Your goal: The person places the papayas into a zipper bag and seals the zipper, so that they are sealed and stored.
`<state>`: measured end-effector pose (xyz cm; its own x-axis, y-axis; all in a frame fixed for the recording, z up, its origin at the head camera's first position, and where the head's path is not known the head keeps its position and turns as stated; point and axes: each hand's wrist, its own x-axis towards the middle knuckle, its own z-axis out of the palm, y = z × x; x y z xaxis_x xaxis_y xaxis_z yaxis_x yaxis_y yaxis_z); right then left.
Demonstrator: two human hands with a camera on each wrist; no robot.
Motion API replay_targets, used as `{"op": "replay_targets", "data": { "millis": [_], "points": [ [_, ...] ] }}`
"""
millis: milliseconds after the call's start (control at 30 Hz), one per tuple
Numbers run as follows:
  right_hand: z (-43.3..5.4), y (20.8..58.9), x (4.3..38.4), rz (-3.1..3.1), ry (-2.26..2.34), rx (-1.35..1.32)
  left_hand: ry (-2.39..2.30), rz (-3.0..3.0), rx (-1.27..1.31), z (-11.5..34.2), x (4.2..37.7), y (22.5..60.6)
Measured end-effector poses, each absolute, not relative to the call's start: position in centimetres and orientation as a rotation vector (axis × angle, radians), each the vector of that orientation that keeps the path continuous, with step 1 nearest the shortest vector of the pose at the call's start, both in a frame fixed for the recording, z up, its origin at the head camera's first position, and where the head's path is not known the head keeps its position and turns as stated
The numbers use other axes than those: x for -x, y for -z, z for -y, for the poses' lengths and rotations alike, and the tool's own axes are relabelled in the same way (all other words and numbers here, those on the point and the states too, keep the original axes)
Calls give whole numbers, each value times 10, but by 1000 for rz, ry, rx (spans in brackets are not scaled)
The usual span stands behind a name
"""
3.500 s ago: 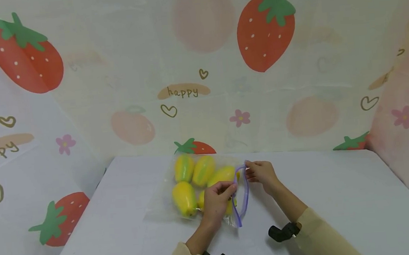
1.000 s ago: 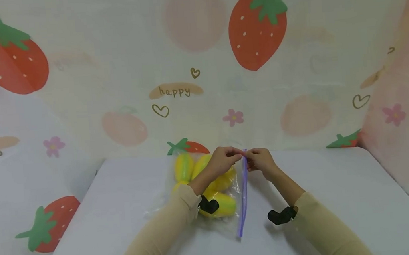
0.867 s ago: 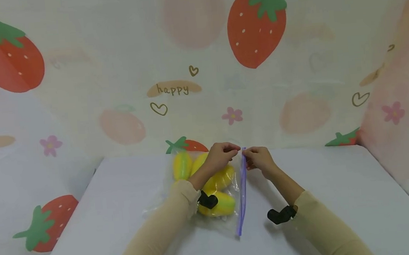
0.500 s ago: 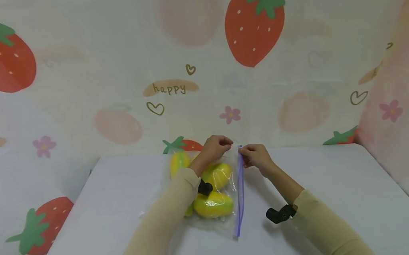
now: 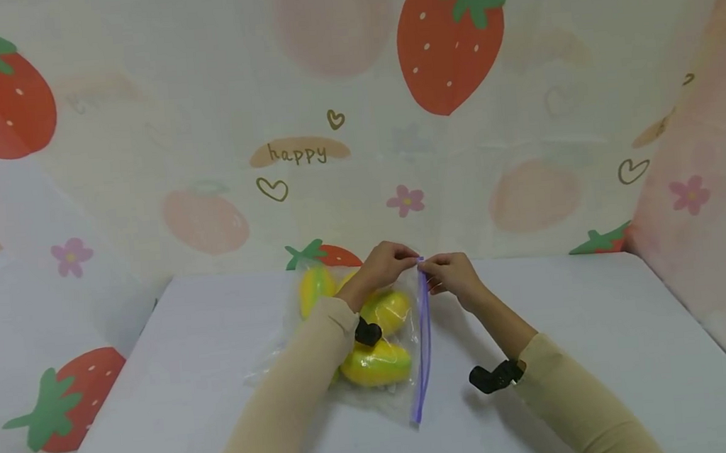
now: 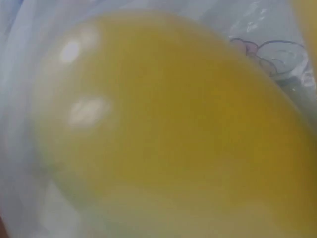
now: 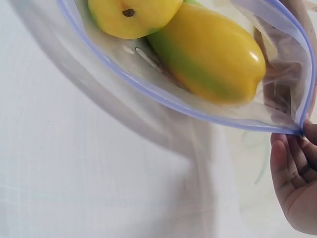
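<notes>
A clear zip bag (image 5: 383, 403) lies on the table with several yellow-green, papaya-like fruits (image 5: 377, 364) inside. Its purple zip (image 5: 423, 364) runs along the right side. At the far end of the zip, my right hand (image 5: 456, 276) pinches the corner between thumb and fingers. My left hand (image 5: 382, 266) reaches over the bag, its thumb and fingertips pinching at that same corner. The right wrist view has the bag's mouth gaping around two fruits (image 7: 213, 57), with the right hand's fingers (image 7: 287, 168) at the corner. One blurred fruit (image 6: 163, 119) fills the left wrist view.
The white table (image 5: 578, 352) stretches to both sides of the bag. Behind it stands a backdrop (image 5: 558, 97) printed with strawberries. Black wrist cameras (image 5: 496, 377) sit on both wrists, the left one over the bag.
My left hand has gone from the middle of the zip to its far corner, drawn back slightly, then returned to it. The zip's two edges lie closer together in the head view. The right hand keeps its hold.
</notes>
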<state>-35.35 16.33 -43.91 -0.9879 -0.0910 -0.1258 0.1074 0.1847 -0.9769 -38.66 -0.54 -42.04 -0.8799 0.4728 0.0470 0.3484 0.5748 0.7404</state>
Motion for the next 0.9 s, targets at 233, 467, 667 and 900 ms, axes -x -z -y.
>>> {"op": "replay_targets", "data": {
  "millis": [233,467,667,900],
  "points": [
    [-163,441,353,-2368,1835,25,-1119,-2699,-593,5,387,421],
    [-158,442,353,-2487,1769,22,-1032,-2791,-429,-3,385,414],
    [-153,445,345,-2606,1726,22,-1020,-2818,-373,-8,382,414],
    [-153,449,335,-2607,1706,14,-1097,-2831,-392,-4,384,415]
  ]
}}
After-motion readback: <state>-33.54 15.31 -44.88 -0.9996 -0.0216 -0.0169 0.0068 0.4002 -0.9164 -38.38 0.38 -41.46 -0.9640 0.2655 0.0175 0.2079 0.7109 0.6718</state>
